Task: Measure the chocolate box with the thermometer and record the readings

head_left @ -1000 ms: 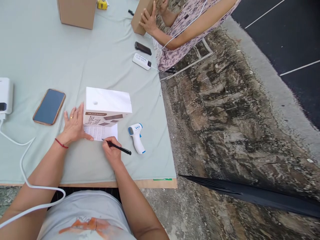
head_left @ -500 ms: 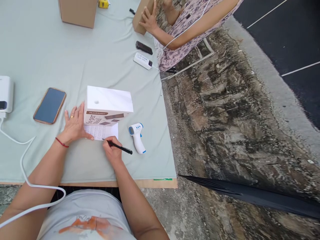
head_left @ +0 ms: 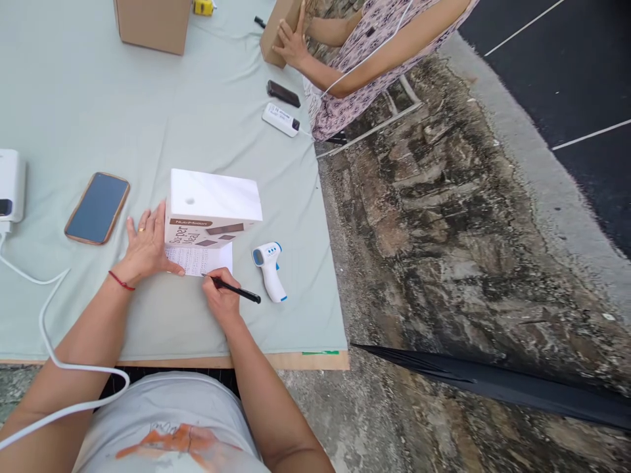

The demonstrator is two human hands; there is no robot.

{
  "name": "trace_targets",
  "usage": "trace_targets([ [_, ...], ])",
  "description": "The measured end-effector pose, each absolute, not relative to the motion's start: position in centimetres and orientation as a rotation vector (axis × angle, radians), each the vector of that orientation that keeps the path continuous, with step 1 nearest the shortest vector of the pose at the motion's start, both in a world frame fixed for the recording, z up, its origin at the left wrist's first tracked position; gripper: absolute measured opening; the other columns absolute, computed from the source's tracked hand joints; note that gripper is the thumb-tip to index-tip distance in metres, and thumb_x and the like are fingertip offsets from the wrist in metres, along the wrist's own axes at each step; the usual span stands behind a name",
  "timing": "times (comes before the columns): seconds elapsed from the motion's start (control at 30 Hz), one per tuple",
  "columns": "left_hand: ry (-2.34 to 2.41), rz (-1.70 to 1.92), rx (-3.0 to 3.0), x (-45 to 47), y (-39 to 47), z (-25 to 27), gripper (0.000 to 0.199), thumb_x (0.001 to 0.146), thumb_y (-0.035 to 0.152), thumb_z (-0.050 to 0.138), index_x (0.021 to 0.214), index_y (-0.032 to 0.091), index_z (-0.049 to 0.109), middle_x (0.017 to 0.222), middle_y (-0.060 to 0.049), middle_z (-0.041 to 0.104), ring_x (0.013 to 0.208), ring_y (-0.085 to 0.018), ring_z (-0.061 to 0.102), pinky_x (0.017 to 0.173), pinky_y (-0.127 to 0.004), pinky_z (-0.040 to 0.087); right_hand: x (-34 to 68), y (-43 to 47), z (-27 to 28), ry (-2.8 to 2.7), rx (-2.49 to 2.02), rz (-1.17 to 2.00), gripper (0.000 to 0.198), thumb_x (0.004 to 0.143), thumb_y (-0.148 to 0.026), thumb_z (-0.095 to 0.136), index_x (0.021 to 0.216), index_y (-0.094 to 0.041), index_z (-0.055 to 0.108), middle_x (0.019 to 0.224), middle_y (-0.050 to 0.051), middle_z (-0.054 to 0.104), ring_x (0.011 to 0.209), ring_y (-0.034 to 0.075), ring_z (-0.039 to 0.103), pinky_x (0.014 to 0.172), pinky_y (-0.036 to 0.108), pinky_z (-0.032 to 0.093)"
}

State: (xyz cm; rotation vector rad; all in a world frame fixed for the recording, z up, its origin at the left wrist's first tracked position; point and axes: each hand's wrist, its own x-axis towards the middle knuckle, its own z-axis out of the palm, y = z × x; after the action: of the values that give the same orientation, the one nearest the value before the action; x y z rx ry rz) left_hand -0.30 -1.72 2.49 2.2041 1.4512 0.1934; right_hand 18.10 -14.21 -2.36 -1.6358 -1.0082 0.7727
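Note:
My right hand (head_left: 221, 295) grips a black pen (head_left: 236, 289), its tip at the lower edge of a white paper (head_left: 200, 261) covered in small handwriting. Spread flat, my left hand (head_left: 148, 246) rests beside the paper's left side, the thumb on its corner and the fingers against a white box (head_left: 214, 197). That box, printed "NutriMotion Super Meal", stands over the upper part of the paper and hides it. Just right of my right hand lies a white and blue infrared thermometer (head_left: 270, 270).
A phone (head_left: 97, 208) and a white power bank (head_left: 12, 187) with a cable lie to the left. Farther off are a cardboard box (head_left: 152, 26), a black device (head_left: 284, 93) and a white one (head_left: 280, 119). Another person's hand (head_left: 292, 43) touches a brown box (head_left: 276, 39).
My hands, the pen and the paper look almost unmoved. At the far side, the other person's farther hand has shifted behind the brown box.

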Motion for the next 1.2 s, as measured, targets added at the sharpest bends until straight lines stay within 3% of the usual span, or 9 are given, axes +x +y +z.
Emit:
trace_targets([
  [0.33, 1.46, 0.2, 2.209, -0.23, -1.64, 2.37, 0.169, 0.052, 0.063, 0.102, 0.179, 0.016, 0.002, 0.178, -0.034, 0.028, 0.168, -0.06, 0.01, 0.131, -0.081, 0.001, 18.08, -14.14, -2.37, -0.979, -1.638, 0.777, 0.014, 0.073, -0.039, 0.058, 0.069, -0.026, 0.054, 0.06, -0.005, 0.051, 0.06, 0.015, 0.045, 0.06, 0.03, 0.042],
  [0.93, 1.459, 0.194, 2.208, -0.27, -1.62, 2.42, 0.17, 0.054, 0.064, 0.102, 0.178, 0.013, -0.002, 0.177, -0.036, 0.028, 0.169, -0.06, 0.01, 0.129, -0.082, 0.001, 18.17, -14.03, -2.33, -0.982, -1.641, 0.758, 0.016, 0.074, -0.042, 0.057, 0.069, -0.027, 0.055, 0.061, -0.004, 0.052, 0.06, 0.016, 0.047, 0.059, 0.03, 0.044],
  [1.2, 1.455, 0.22, 2.21, -0.34, -1.63, 2.31, 0.165, 0.054, 0.07, 0.099, 0.179, 0.016, 0.005, 0.177, -0.034, 0.03, 0.168, -0.061, 0.011, 0.129, -0.082, 0.002, 18.23, -14.13, -2.66, -0.971, -1.619, 0.758, 0.016, 0.075, -0.041, 0.059, 0.07, -0.027, 0.053, 0.061, -0.005, 0.051, 0.059, 0.015, 0.046, 0.059, 0.03, 0.043],
])
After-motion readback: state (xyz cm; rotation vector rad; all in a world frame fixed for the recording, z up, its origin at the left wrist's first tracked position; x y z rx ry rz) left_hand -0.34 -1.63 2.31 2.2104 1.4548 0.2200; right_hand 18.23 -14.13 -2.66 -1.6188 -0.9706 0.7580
